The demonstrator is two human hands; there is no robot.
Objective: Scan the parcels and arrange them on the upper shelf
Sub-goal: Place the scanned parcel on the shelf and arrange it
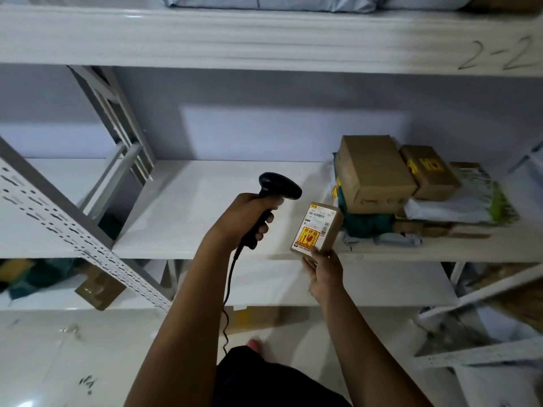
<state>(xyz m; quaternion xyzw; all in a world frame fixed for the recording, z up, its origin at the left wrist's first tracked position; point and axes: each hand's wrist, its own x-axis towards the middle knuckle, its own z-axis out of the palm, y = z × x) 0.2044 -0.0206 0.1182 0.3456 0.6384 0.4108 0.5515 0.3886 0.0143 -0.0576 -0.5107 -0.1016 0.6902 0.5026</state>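
Note:
My left hand (249, 218) grips the handle of a black barcode scanner (279, 188), its head pointing right toward a small brown parcel (317, 229). My right hand (324, 271) holds that parcel from below, its white label and yellow-red fragile sticker facing me. The parcel hovers at the front edge of the white middle shelf (205, 207). A pile of parcels (379, 177) lies on the same shelf at the right: two brown boxes on top of soft white and green bags. The upper shelf (264, 39), marked 2-2, carries grey bags (264, 1) at the top edge.
A perforated grey upright (73, 227) slants across the left. The scanner's cable (227, 295) hangs down past my left forearm. A lower shelf (367, 286) sits below, with a brown box (98, 286) and coloured bags at its left end. More shelving stands at the right.

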